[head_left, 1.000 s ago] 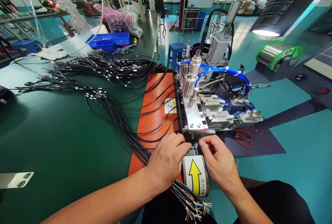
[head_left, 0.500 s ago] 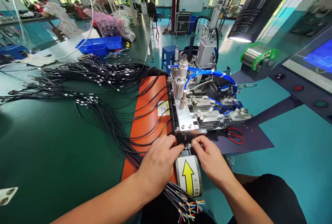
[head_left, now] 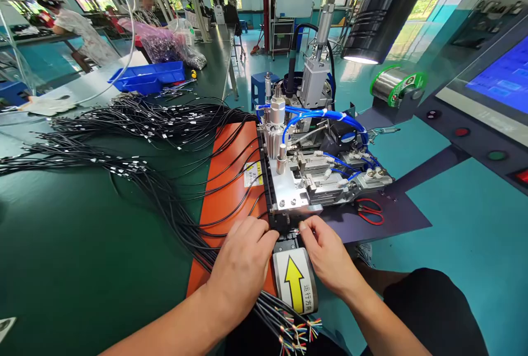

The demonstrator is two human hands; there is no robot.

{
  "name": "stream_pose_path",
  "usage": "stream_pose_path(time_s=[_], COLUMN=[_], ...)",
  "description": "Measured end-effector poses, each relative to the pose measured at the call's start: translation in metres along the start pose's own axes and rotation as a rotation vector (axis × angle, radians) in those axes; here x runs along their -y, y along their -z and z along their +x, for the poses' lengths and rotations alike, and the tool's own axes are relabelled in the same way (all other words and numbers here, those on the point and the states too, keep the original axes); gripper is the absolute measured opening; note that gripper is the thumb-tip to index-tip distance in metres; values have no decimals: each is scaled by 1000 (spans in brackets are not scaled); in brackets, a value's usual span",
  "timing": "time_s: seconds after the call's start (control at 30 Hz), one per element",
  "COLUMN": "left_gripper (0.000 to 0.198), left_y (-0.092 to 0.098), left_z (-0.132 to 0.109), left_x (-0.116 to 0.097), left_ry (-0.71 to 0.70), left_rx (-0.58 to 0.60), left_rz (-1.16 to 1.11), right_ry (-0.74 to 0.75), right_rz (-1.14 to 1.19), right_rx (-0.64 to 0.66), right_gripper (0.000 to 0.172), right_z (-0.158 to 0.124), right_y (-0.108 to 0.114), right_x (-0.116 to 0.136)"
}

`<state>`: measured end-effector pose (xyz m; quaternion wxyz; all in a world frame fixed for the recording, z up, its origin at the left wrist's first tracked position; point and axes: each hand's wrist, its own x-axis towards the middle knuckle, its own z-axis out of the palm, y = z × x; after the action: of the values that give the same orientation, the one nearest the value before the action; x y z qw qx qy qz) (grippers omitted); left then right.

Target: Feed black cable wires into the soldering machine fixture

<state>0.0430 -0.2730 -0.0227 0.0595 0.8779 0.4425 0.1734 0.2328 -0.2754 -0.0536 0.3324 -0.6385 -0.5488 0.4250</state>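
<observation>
My left hand is closed, thumb and fingers pinched together at the front end of the machine's black track; what they grip is hidden. Opposite it, my right hand pinches at a small metallic piece, too small to name, by the same track. Under my left forearm lies a bundle of black cables, its stripped ends showing coloured wires. A white plate with a yellow arrow sits just below both hands. Beyond them stands the metal soldering machine with blue air tubes, and black cables run into its left side.
An orange sloped guard carries cables from the green table. Red-handled scissors lie right of the machine. A solder spool, black lamp and control panel stand farther right. Two people are at the back left.
The whole view has shifted slightly, so the machine and table appear farther left. Both hands remain at the track's front end, with only small finger movement.
</observation>
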Motion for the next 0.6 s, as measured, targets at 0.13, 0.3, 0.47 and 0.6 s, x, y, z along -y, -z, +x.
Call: stream_pose_path(time_s=[0.13,0.3,0.47,0.6], left_gripper=[19,22,25,13], left_y=[6,11,23,60], left_z=[1,0,6,8], left_x=[-3,-8,-9,-5], left_ry=[21,107,96,-111], left_rx=[61,183,191,499], left_rz=[19,27,-12,-227], right_ry=[-12,3,78,115], right_rz=[6,-21,-90,-85], right_rx=[-3,-90,-94,-36], right_gripper=[36,34,28,29], right_z=[2,-13,-51,-71], right_y=[-1,9,22,27], right_x=[0,5,9,8])
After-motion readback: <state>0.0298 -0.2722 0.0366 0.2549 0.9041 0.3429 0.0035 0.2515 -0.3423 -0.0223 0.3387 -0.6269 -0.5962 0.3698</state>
